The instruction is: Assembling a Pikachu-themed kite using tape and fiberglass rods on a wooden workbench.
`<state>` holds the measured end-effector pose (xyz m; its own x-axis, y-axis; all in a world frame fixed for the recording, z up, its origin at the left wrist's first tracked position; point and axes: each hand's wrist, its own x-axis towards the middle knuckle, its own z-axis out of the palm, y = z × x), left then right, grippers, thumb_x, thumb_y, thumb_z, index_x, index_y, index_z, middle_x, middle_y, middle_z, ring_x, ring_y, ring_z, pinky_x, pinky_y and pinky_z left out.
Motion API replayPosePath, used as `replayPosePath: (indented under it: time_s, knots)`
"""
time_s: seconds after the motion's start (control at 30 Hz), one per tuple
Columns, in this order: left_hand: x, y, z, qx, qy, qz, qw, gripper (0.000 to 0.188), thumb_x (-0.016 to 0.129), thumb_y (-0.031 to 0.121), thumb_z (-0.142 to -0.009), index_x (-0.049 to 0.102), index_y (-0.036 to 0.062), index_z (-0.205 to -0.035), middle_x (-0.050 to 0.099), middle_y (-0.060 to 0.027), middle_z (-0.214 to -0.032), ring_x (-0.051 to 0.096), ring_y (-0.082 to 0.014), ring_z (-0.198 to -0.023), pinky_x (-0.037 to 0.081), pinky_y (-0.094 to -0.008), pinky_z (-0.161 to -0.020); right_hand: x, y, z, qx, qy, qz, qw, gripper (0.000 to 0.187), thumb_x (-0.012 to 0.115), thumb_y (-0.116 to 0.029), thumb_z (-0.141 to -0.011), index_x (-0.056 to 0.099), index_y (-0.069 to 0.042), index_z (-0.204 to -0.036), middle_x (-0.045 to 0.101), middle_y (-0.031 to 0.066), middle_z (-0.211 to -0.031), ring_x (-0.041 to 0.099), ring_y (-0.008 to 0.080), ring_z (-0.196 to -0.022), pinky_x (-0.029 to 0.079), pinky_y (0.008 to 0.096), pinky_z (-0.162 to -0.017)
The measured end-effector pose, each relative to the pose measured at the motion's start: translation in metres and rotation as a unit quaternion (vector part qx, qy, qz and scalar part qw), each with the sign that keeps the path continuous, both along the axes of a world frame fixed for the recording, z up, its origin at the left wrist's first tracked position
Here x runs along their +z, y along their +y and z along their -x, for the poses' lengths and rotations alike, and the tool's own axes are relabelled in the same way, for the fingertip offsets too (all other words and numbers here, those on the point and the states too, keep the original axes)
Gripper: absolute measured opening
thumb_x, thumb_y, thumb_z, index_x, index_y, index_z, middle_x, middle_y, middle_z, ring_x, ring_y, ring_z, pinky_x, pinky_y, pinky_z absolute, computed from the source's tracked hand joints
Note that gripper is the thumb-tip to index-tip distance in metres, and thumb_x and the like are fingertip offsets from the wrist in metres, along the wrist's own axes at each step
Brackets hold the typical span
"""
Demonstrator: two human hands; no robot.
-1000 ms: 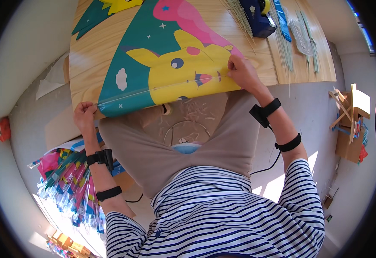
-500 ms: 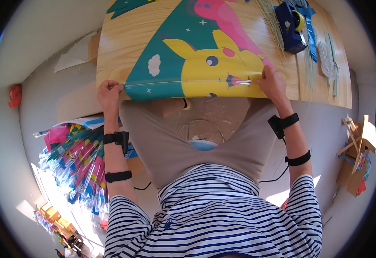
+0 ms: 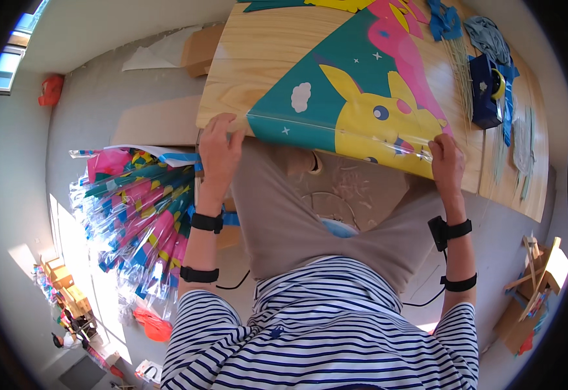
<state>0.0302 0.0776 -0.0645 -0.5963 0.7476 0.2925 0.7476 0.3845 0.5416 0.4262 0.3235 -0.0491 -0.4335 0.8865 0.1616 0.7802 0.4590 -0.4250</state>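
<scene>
A large triangular printed film sheet (image 3: 297, 120), like a kite sail, lies on the wooden table (image 3: 232, 84). It is teal, yellow and pink, with a yellow cartoon animal with long ears. A shiny clear strip or fold runs along its near edge, which hangs slightly past the table's front. My left hand (image 3: 219, 153) is just off the sheet's left corner, thumb and fingers apart, with nothing visible between them. At the right end of the near edge, my right hand (image 3: 448, 166) pinches the sheet's border between thumb and fingers.
A blue tape dispenser (image 3: 487, 97) stands at the right, beside thin sticks (image 3: 459, 75) and blue strips (image 3: 508, 110). A crumpled grey-blue cloth (image 3: 487, 36) lies behind it. Left of my legs is a heap of colourful film sheets (image 3: 138, 221). A cardboard box (image 3: 202, 51) sits beyond the table's left.
My left hand has let go of the sheet's left corner and opened. My right hand stays on the right end. The view has shifted, so the table appears farther right and tilted.
</scene>
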Motion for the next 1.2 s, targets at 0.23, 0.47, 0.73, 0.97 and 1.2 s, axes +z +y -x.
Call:
replayPosePath:
  time_s: [0.23,0.47,0.73,0.97,1.2]
  knots:
    - [-0.009,0.000,-0.023,-0.140,0.100,0.090,0.981,0.080,0.081,0.027,-0.074,0.047,0.0056,-0.143,0.041,-0.0111,-0.153,0.035,-0.0303,-0.143,0.025,-0.0537,-0.117,-0.006,-0.094,0.162,0.314,-0.043,-0.067,0.946,0.066,0.069,-0.032,-0.086,0.047,-0.002,-0.142,0.040,0.0149,-0.152,0.035,0.0322,-0.142,0.029,0.0497,-0.115]
    - [-0.017,0.001,-0.020,-0.172,0.101,0.111,0.974,0.090,0.084,0.023,-0.066,0.045,0.0074,-0.146,0.039,-0.0090,-0.155,0.034,-0.0264,-0.145,0.024,-0.0529,-0.118,-0.040,-0.130,0.234,0.376,-0.035,-0.072,0.923,0.076,0.063,-0.045,-0.088,0.042,-0.001,-0.146,0.036,0.0126,-0.156,0.029,0.0299,-0.146,0.022,0.0500,-0.119]
    - [-0.013,0.001,-0.024,-0.165,0.089,0.143,0.972,0.094,0.085,0.023,-0.066,0.042,0.0088,-0.148,0.038,-0.0074,-0.156,0.034,-0.0249,-0.145,0.022,-0.0542,-0.119,-0.043,-0.123,0.219,0.382,-0.045,-0.073,0.920,0.074,0.059,-0.046,-0.091,0.041,-0.001,-0.146,0.034,0.0126,-0.157,0.027,0.0262,-0.148,0.020,0.0484,-0.120]
    - [-0.010,0.002,-0.027,-0.166,0.109,0.170,0.965,0.099,0.086,0.027,-0.066,0.037,0.0090,-0.150,0.034,-0.0059,-0.159,0.032,-0.0242,-0.146,0.020,-0.0566,-0.119,-0.034,-0.112,0.161,0.333,-0.055,-0.050,0.940,0.072,0.062,-0.042,-0.090,0.041,-0.001,-0.146,0.034,0.0123,-0.157,0.027,0.0264,-0.148,0.020,0.0488,-0.120]
    - [-0.007,0.004,-0.029,-0.171,0.130,0.190,0.958,0.099,0.086,0.028,-0.068,0.036,0.0084,-0.151,0.032,-0.0052,-0.159,0.031,-0.0241,-0.146,0.020,-0.0572,-0.118,-0.034,-0.098,0.086,0.271,-0.062,-0.034,0.960,0.076,0.066,-0.036,-0.087,0.037,-0.003,-0.149,0.033,0.0116,-0.158,0.028,0.0263,-0.148,0.022,0.0473,-0.120]
